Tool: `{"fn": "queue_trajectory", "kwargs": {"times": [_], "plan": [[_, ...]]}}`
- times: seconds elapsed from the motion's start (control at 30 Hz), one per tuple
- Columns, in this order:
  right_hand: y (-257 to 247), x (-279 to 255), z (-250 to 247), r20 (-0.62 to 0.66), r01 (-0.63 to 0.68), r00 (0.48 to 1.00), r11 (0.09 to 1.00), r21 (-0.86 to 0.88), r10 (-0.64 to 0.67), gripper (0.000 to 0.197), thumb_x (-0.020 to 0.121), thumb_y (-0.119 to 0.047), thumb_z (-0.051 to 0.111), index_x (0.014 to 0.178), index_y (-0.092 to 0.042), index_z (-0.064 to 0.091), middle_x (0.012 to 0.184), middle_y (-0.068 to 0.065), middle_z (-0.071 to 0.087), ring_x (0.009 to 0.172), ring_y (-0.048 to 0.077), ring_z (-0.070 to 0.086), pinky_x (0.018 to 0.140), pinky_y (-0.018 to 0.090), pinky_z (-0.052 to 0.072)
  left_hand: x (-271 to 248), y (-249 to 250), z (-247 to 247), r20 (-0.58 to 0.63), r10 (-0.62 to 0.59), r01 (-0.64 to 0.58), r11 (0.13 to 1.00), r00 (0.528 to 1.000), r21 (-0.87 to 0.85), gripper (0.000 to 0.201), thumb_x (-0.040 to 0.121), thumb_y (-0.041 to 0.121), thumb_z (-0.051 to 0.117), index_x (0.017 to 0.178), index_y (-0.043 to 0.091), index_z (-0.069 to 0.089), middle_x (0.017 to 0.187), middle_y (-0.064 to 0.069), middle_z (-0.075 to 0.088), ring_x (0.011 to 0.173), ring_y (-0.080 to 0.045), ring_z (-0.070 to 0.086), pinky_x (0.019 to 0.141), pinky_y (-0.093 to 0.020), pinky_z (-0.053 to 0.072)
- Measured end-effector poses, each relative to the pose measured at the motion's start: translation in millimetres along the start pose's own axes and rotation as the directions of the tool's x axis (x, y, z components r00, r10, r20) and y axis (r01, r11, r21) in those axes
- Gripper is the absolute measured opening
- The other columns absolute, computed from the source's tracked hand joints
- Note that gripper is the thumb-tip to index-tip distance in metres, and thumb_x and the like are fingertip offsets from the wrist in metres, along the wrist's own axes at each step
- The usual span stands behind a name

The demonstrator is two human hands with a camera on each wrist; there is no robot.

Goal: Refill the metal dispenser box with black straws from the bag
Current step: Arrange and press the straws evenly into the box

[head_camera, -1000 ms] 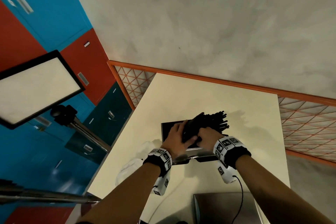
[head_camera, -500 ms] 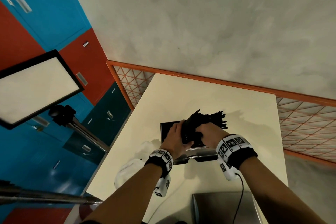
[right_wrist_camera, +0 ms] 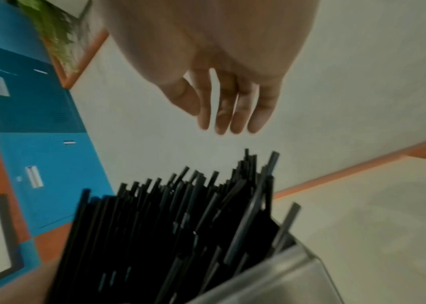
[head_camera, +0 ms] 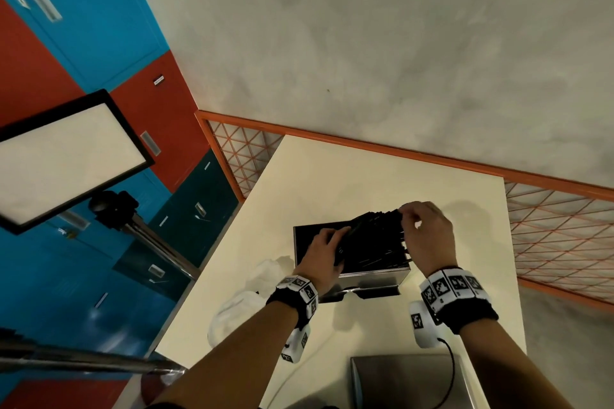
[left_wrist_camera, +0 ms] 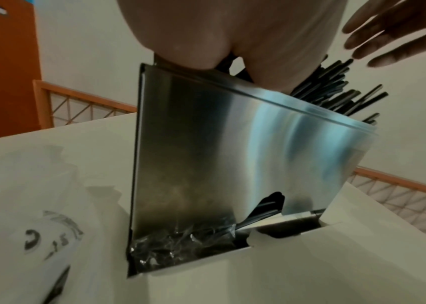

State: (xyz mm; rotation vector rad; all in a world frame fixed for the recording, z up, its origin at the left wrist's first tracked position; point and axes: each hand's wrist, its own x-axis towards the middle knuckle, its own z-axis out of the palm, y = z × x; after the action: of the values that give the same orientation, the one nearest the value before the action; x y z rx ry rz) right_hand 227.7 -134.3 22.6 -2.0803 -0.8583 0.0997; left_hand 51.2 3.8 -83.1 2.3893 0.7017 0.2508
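Head view: bundle of thin black plastic straws (head_camera: 372, 244) seen lying slantwise in the open top of the shiny rectangular metal dispenser box (head_camera: 372, 277), far ends sticking out past its right rim. Box stood on the cream desk (head_camera: 332, 176), near its middle. Left hand (head_camera: 324, 257) rested on the near-left end of the bundle, fingers (head_camera: 335, 236) curled over the straws, gripping them. Right hand (head_camera: 428, 239) hovered at the protruding far ends; fingers spread and loosely bent, holding nothing in the right wrist view (right_wrist_camera: 232, 111), clear of the tips there. Left wrist view: a few straws visible through the notch low in the box's front. Crumpled clear plastic bag (head_camera: 246, 302) lay on the desk just left of the box. Flat grey metal lid (head_camera: 408, 382) lay at the desk's near edge. Beyond the desk: orange mesh railing (head_camera: 558, 229); left of it, blue and red lockers (head_camera: 99, 53) and a lit panel lamp (head_camera: 63, 159) on a stand.
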Motion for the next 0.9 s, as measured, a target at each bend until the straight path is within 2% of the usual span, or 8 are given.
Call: {"fn": "queue_trajectory", "kwargs": {"times": [0.07,0.13,0.3,0.47,0.57,0.67,0.77,0.9], "plan": [[10.0,-0.1,6.0,-0.05,-0.067,0.997,0.998,-0.008,0.066,0.027,0.097,-0.021,0.051,0.119,-0.016,0.065,0.122,0.004,0.058,0.114,0.025,0.055,0.096,0.035,0.044,0.2,1.0,0.3,0.006,0.016,-0.016,1.0,1.0,0.018,0.081,0.088,0.018,0.065,0.153,0.041,0.022,0.141,0.0,0.038,0.125,-0.023,0.047,0.11,-0.041,0.043],[19.3,-1.7,14.9,0.035,-0.181,0.983,0.983,-0.007,0.181,0.044,0.1,-0.035,0.045,0.14,-0.017,0.048,0.143,0.005,0.044,0.13,0.025,0.044,0.107,0.041,0.039,1.1,3.4,1.3,0.023,0.037,-0.038,0.998,0.999,0.041,0.084,0.088,0.019,0.065,0.154,0.042,0.018,0.142,-0.001,0.036,0.126,-0.026,0.046,0.111,-0.044,0.041],[14.5,-17.0,39.5,0.227,-0.231,0.95,0.972,0.048,0.214,0.063,0.103,-0.042,0.038,0.156,-0.017,0.015,0.157,0.006,0.025,0.137,0.029,0.038,0.105,0.036,0.036,-1.2,14.7,-4.1,0.066,0.09,-0.095,0.993,0.994,0.065,0.083,0.092,0.054,0.06,0.158,0.027,0.017,0.149,-0.006,0.031,0.133,-0.027,0.039,0.115,-0.044,0.036],[22.7,-11.0,38.7,0.164,-0.255,0.961,0.948,0.19,0.225,0.051,0.1,-0.034,0.052,0.147,-0.021,0.037,0.145,0.005,0.047,0.129,0.025,0.048,0.101,0.029,0.037,-8.4,2.8,-18.0,0.087,0.079,-0.087,0.992,0.993,0.087,0.106,0.078,0.075,0.062,0.158,0.023,0.015,0.153,-0.001,0.023,0.138,-0.024,0.034,0.117,-0.044,0.035],[34.2,2.6,35.9,0.149,-0.435,0.901,0.841,0.323,0.408,0.052,0.094,-0.037,0.061,0.141,-0.026,0.043,0.134,0.001,0.057,0.12,0.025,0.055,0.097,0.034,0.043,-10.4,-0.1,-18.9,0.085,0.029,-0.031,0.999,0.996,0.024,0.112,0.074,0.075,0.066,0.158,0.024,0.013,0.155,0.003,0.019,0.142,-0.022,0.03,0.118,-0.043,0.034],[45.9,13.5,41.3,0.204,-0.49,0.869,0.837,0.242,0.45,0.045,0.089,-0.046,0.064,0.127,-0.023,0.057,0.121,0.003,0.066,0.11,0.028,0.061,0.09,0.035,0.046,-10.5,3.0,-16.2,0.028,-0.015,0.015,1.0,1.0,-0.006,0.11,0.073,0.071,0.07,0.156,0.025,0.013,0.154,0.005,0.02,0.14,-0.021,0.032,0.116,-0.042,0.037],[42.1,14.2,48.1,0.266,-0.438,0.884,0.88,0.185,0.384,0.035,0.089,-0.05,0.062,0.112,-0.024,0.064,0.105,0.0,0.069,0.096,0.024,0.064,0.081,0.036,0.048,-9.8,5.4,-16.1,-0.001,-0.01,0.01,1.0,1.0,0.022,0.109,0.073,0.069,0.071,0.155,0.023,0.016,0.153,0.001,0.023,0.139,-0.022,0.033,0.117,-0.041,0.036],[21.5,5.5,56.5,0.253,-0.31,0.931,0.934,0.179,0.261,0.028,0.095,-0.038,0.06,0.118,-0.025,0.063,0.104,-0.005,0.065,0.094,0.016,0.056,0.078,0.025,0.04,-8.9,7.3,-15.0,-0.015,-0.001,0.002,0.998,1.0,0.069,0.114,0.07,0.071,0.07,0.156,0.021,0.015,0.155,-0.002,0.027,0.141,-0.023,0.032,0.117,-0.043,0.035]]}}
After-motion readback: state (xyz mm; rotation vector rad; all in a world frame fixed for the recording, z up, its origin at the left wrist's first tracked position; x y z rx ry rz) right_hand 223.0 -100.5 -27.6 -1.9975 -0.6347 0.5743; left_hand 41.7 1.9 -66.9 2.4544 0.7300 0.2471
